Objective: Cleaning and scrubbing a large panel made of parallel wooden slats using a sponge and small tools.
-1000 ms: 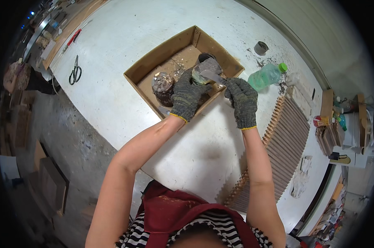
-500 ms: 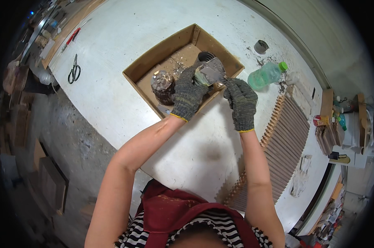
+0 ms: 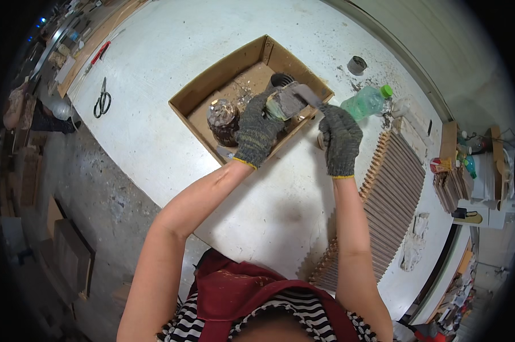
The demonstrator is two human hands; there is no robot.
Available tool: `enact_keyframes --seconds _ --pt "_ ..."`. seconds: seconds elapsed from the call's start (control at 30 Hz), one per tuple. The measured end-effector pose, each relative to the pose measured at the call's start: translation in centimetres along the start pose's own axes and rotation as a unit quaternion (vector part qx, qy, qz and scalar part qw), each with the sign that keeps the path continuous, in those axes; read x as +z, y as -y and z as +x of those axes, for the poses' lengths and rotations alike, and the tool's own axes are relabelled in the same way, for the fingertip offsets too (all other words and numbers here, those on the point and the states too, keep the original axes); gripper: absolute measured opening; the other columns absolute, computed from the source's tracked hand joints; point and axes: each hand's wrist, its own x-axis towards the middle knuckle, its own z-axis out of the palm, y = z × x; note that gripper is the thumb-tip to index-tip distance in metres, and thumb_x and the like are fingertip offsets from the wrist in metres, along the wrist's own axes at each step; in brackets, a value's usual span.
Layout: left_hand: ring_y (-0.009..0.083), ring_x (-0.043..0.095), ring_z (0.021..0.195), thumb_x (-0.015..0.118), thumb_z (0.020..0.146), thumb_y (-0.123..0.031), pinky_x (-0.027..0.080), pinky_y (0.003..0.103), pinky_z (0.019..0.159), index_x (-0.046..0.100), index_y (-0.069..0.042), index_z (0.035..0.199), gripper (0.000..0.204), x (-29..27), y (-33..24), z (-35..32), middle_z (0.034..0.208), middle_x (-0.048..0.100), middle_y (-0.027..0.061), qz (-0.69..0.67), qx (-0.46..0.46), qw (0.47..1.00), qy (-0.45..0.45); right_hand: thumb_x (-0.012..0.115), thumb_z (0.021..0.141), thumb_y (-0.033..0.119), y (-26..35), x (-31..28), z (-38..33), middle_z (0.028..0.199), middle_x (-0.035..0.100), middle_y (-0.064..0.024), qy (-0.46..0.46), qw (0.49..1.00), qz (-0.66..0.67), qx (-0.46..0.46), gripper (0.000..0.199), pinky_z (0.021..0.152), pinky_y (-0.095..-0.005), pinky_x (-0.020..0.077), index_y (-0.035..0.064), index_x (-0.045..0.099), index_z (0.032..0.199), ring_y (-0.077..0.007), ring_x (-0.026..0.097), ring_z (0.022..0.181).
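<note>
My left hand (image 3: 255, 132) grips a chunky grey-smeared piece (image 3: 286, 102) over the open brown box (image 3: 215, 80); my right hand (image 3: 341, 139) grasps a flat grey blade (image 3: 309, 96). Smearing looks partial, pale greenish patches uncovered.

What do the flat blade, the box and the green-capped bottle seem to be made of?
The flat blade looks like metal: smooth, grey, thin. The box seems cardboard, matte brown and thin-walled, though thin wood is possible. The bottle is probably plastic: glossy, see-through, green-tinted.

Grey-smeared lump (image 3: 287, 103), slanted, flat grey blade (image 3: 309, 96) at its edge
</note>
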Motion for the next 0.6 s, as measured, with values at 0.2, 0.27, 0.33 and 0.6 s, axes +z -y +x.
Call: enact_keyframes --seconds 0.2,0.27,0.33,0.6 --pt "0.0251 0.060 0.112 0.074 0.084 -0.013 0.049 0.036 0.097 0.057 -0.003 0.131 0.051 0.0 -0.6 -0.2 0.124 0.061 0.0141 0.035 0.063 0.997 -0.016 0.065 0.095 0.009 1.5 1.5 -1.1 0.085 0.069 -0.0066 0.011 0.996 -0.014 0.085 0.016 0.063 -0.0272 0.0517 -0.0028 0.071 0.104 -0.0122 0.064 0.072" --pt "0.0247 0.060 0.112 0.074 0.083 -0.012 0.049 0.036 0.098 0.057 -0.003 0.131 0.051 -0.3 -0.3 -0.2 0.125 0.060 0.0137 0.046 0.081 0.996 -0.014 0.065 0.094 0.011 0.3 1.5 -0.3 0.082 0.068 -0.0053 -0.004 0.998 0.021 0.052 0.017 0.061 -0.0252 0.0488 -0.0014 0.072 0.104 -0.0107 0.062 0.070" --pt "0.0243 0.059 0.113 0.075 0.083 -0.012 0.049 0.036 0.098 0.057 -0.003 0.131 0.052 -0.1 -0.1 -0.2 0.125 0.059 0.0133 0.054 0.101 0.993 -0.010 0.066 0.093 0.013 -1.8 0.8 1.1 0.080 0.067 -0.0040 -0.022 0.998 0.052 0.017 0.017 0.059 -0.0233 0.0459 0.0000 0.073 0.103 -0.0092 0.060 0.067" --pt "0.0325 0.064 0.106 0.077 0.080 -0.016 0.049 0.040 0.095 0.062 -0.003 0.126 0.050 -0.2 0.0 -0.1 0.116 0.067 0.0184 -0.032 0.023 0.999 0.007 0.065 0.095 0.014 -0.2 -0.8 -0.2 0.083 0.068 -0.0038 -0.008 0.983 0.149 0.106 0.017 0.058 -0.0238 0.0475 0.0005 0.071 0.105 -0.0084 0.061 0.068"
